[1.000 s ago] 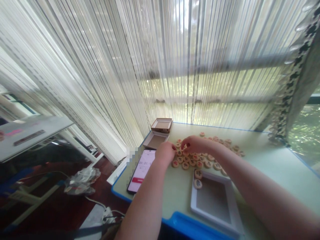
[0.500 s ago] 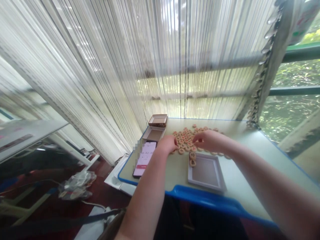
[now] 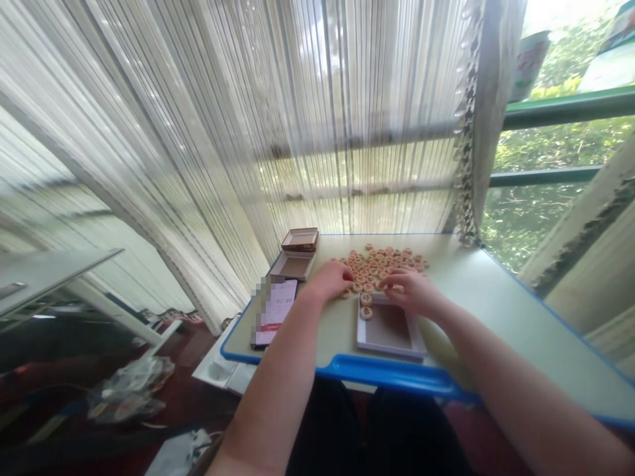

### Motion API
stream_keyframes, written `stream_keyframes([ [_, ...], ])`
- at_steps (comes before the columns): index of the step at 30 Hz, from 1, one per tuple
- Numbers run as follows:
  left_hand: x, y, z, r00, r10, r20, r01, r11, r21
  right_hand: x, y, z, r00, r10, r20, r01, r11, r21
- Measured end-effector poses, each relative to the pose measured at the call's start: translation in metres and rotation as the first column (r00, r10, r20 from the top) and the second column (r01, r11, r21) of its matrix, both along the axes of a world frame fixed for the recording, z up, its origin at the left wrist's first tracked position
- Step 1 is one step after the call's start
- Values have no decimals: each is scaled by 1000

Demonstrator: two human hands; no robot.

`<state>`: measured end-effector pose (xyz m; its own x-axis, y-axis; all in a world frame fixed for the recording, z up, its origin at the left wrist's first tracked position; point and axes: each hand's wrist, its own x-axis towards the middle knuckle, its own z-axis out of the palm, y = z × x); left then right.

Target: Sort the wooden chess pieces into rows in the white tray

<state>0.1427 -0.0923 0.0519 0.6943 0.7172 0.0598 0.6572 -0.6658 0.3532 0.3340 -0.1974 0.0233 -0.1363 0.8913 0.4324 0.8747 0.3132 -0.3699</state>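
Observation:
A heap of round wooden Chinese chess pieces, marked in red and dark characters, lies on the table. My left hand is at the heap's left side, fingertips curled down and together among the pieces; whatever they pinch is hidden. Over the heap's near right side, my right hand has bent fingers with a gap between them and nothing visible inside. Just below is a shallow white-rimmed box. Two chess pieces sit one in front of the other in its far left corner. My right hand overlaps its far right edge.
A phone with a timer on its screen lies at the table's left. Behind it are an open box half and a brown box. The pale table has a blue rim. String curtains hang close behind.
The whole view has shifted left and slightly up. My right hand has come nearer, now overlapping the box's far edge. My left hand stays at the heap's left side. The two boxed pieces remain there.

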Motion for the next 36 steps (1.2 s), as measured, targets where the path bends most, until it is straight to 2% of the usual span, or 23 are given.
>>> stream_keyframes([
  [4, 4, -4, 2, 998, -28, -59, 30, 999, 43, -2, 3, -2, 998, 44, 50, -41, 997, -68],
  [10, 5, -3, -1, 993, -80, -83, 85, 995, 51, -5, 3, -6, 996, 91, 21, -88, 992, -95],
  [15, 4, -1, -4, 993, -100, -64, 102, 994, 36, -5, 2, -2, 994, 104, -42, -108, 989, -101],
  [17, 4, -1, -3, 995, -87, -44, 89, 996, 27, -1, 3, 2, 996, 13, -85, -21, 996, -91],
  [20, 6, -3, -1, 999, -50, 1, 49, 996, 74, 12, 5, 3, 965, -258, -58, 256, 966, -31],
  [23, 9, -5, -2, 998, -58, 32, 54, 992, 111, 30, 7, -1, 854, -517, 53, 516, 856, 33],
  [25, 10, -4, -3, 997, -71, 11, 70, 996, 59, 40, 7, -5, 784, -617, 67, 617, 787, 21],
  [27, 10, -3, -5, 998, -67, -12, 67, 998, 18, 46, 7, -9, 757, -652, 47, 653, 757, -18],
  [32, 8, -1, -4, 995, -102, -3, 102, 993, 52, 50, 7, -11, 756, -654, -38, 647, 755, -106],
  [36, 20, -5, 3, 996, -87, 15, 85, 990, 111, 49, 11, -9, 721, -689, -74, 684, 725, -83],
])
